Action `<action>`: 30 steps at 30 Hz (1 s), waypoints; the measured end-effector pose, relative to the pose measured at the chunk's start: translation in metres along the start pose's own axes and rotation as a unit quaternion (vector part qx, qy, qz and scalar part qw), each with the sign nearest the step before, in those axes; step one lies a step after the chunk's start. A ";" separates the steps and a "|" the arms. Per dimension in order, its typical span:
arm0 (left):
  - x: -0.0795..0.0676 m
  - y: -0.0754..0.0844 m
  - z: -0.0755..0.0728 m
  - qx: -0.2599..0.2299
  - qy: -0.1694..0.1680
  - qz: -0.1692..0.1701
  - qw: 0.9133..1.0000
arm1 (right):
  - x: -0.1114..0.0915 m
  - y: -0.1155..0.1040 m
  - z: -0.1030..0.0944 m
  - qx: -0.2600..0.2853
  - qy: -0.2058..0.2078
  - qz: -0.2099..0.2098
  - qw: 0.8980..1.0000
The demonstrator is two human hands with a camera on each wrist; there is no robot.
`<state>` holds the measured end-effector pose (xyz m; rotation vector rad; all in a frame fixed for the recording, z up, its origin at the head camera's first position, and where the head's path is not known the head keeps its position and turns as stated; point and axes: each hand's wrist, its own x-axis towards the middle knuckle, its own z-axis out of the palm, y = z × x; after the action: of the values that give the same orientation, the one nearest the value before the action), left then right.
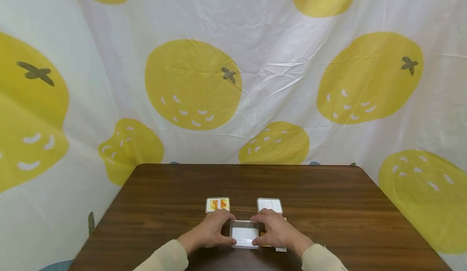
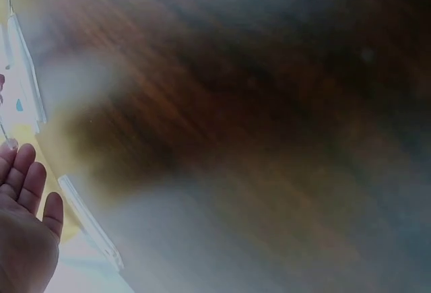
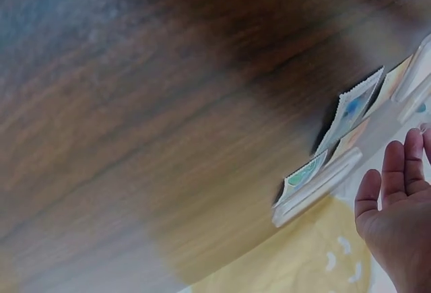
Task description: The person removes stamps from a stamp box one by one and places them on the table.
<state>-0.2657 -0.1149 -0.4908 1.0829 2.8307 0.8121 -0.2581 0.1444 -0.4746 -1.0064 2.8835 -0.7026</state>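
Observation:
A shallow clear plastic box [image 1: 244, 233] with something white inside is held between both hands near the front of the table. My left hand [image 1: 213, 229] grips its left side, thumb at the near corner and fingers toward the far corner. On the opposite side, my right hand [image 1: 278, 230] holds it the same way. Part of the left hand [image 2: 28, 229] shows at the edge of the left wrist view. In the right wrist view, the right hand [image 3: 403, 202] is seen from the palm side.
Behind the left hand lies a clear case with an orange picture [image 1: 217, 204]. A white-filled clear case [image 1: 270, 205] lies beyond the right hand. Small printed pieces with serrated edges [image 3: 350, 112] lie by the right hand. A lemon-print cloth [image 1: 270, 101] hangs behind the brown table [image 1: 168, 186].

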 end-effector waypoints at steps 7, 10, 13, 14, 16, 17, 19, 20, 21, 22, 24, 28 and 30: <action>0.000 0.001 0.004 0.023 -0.005 0.002 1.000 | -0.002 0.000 0.004 -0.010 -0.001 0.000 1.000; 0.001 0.001 0.005 0.030 -0.007 0.003 1.000 | -0.003 0.001 0.006 -0.006 -0.009 0.005 1.000; 0.000 0.001 0.006 0.036 -0.012 -0.001 0.999 | -0.003 0.001 0.008 -0.010 -0.012 0.005 1.000; 0.000 0.001 0.006 0.038 -0.013 -0.001 0.999 | -0.003 0.001 0.008 -0.013 -0.013 0.004 1.000; 0.000 0.001 0.007 0.044 -0.014 -0.003 0.999 | -0.003 0.002 0.008 -0.012 -0.016 0.005 1.000; 0.000 0.001 0.007 0.046 -0.015 -0.003 0.999 | -0.003 0.002 0.009 -0.011 -0.017 0.005 1.000; 0.001 0.001 0.008 0.050 -0.014 -0.001 0.999 | -0.003 0.002 0.009 -0.012 -0.017 0.005 1.000; 0.001 0.001 0.008 0.050 -0.013 0.000 0.999 | -0.003 0.002 0.009 -0.011 -0.018 0.007 1.000; 0.001 0.001 0.008 0.050 -0.013 0.000 0.999 | -0.003 0.002 0.009 -0.012 -0.019 0.008 1.000; 0.001 0.001 0.008 0.050 -0.013 0.002 0.999 | -0.003 0.002 0.009 -0.013 -0.019 0.008 1.000; 0.001 0.001 0.008 0.049 -0.014 0.003 0.999 | -0.003 0.002 0.010 -0.016 -0.021 0.010 1.000; 0.001 0.001 0.008 0.050 -0.020 0.000 0.999 | -0.003 0.003 0.011 -0.018 -0.025 0.013 0.999; 0.002 0.001 0.008 0.052 -0.023 -0.002 0.998 | -0.003 0.003 0.011 -0.019 -0.026 0.014 0.999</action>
<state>-0.2650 -0.1096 -0.4972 1.0914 2.8644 0.6355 -0.2553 0.1438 -0.4861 -0.9704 2.8720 -0.6124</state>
